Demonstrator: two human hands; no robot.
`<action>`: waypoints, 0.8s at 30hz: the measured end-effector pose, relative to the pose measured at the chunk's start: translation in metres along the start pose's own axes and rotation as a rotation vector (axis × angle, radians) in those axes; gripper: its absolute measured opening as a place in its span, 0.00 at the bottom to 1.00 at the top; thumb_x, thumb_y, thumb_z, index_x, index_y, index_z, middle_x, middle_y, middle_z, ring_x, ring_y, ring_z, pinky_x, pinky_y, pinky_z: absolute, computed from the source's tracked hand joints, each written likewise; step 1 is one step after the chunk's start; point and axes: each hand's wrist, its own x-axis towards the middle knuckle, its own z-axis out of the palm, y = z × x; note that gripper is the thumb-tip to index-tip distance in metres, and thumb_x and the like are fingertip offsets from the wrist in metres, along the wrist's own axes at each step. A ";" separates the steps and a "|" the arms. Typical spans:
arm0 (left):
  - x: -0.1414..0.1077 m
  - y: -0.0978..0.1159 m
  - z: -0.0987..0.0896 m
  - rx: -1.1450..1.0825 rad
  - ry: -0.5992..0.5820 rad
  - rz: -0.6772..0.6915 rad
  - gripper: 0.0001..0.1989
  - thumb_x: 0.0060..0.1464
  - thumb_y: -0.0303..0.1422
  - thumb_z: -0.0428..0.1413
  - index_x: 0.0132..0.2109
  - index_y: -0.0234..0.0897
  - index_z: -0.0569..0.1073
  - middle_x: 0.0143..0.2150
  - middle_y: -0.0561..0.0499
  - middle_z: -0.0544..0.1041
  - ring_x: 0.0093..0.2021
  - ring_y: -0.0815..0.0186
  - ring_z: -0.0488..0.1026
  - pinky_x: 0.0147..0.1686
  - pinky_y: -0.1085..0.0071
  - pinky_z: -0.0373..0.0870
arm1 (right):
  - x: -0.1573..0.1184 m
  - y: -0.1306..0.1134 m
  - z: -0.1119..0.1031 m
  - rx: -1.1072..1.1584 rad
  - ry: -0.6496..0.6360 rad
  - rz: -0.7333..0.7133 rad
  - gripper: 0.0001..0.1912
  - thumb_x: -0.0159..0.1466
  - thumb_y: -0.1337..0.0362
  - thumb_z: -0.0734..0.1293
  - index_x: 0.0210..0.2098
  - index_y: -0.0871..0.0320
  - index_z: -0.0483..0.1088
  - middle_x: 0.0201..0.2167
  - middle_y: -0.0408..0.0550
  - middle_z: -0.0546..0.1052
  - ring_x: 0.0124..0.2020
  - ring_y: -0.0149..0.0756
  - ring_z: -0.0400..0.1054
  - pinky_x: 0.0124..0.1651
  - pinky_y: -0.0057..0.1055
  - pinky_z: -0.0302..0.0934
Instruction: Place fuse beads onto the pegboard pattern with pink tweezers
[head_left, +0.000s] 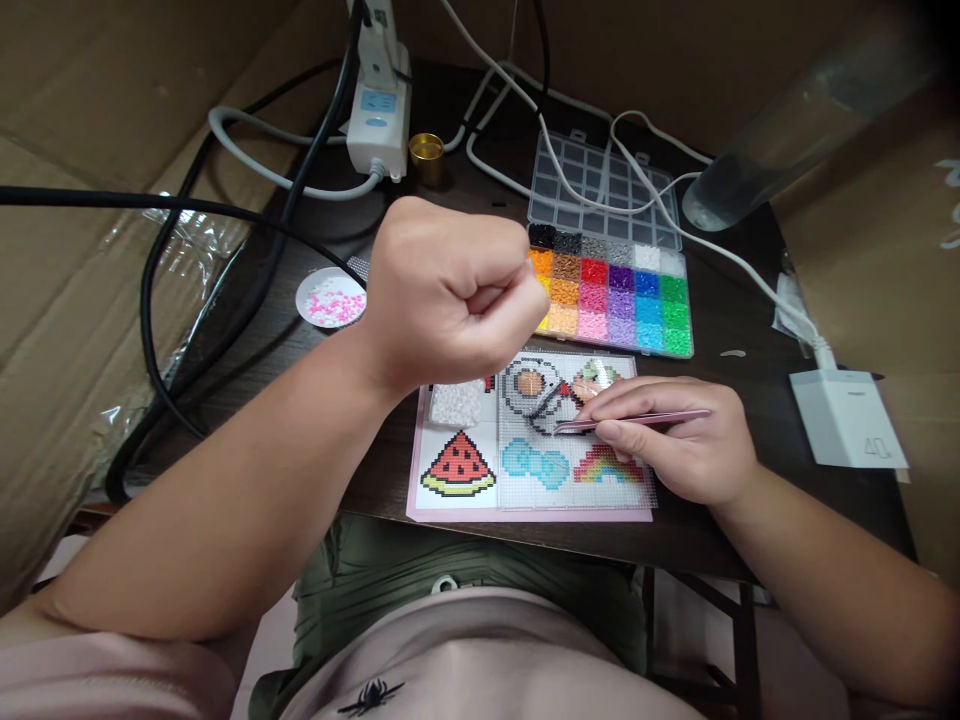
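Note:
My right hand grips pink tweezers, their tips down on a clear pegboard. The pegboard lies over a printed pattern sheet with a watermelon slice, a blue bow and a rainbow. Under the tweezer tips is a round grey-and-black figure, partly covered with beads. Whether the tips hold a bead is too small to tell. My left hand is a closed fist, raised above the table and nearer the camera, with no object showing in it. A small box of white beads sits on the sheet.
Behind the pattern stands an open bead case with many colours, its clear lid folded back. A white dish holds pink and white beads. Around them are a gold cup, a power strip, cables and a white charger.

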 end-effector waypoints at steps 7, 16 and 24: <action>-0.003 0.000 0.000 0.042 -0.024 -0.069 0.29 0.60 0.17 0.60 0.34 0.44 0.46 0.25 0.62 0.42 0.21 0.75 0.39 0.22 0.66 0.47 | -0.001 -0.004 0.000 0.035 0.053 0.066 0.05 0.72 0.60 0.89 0.38 0.49 0.96 0.38 0.52 0.96 0.38 0.47 0.94 0.47 0.38 0.91; -0.002 0.001 0.003 -0.060 0.034 -0.020 0.26 0.54 0.12 0.55 0.34 0.43 0.47 0.25 0.62 0.44 0.22 0.76 0.38 0.20 0.68 0.38 | -0.003 0.000 0.002 0.182 0.401 0.137 0.17 0.72 0.46 0.90 0.40 0.52 0.93 0.33 0.49 0.92 0.20 0.34 0.76 0.23 0.33 0.72; 0.002 -0.001 0.000 -0.074 0.051 0.005 0.25 0.52 0.15 0.56 0.32 0.43 0.47 0.20 0.63 0.45 0.17 0.76 0.40 0.16 0.67 0.39 | -0.016 -0.063 0.005 0.068 0.823 -0.025 0.11 0.71 0.56 0.91 0.40 0.52 0.92 0.28 0.45 0.88 0.19 0.37 0.78 0.26 0.37 0.79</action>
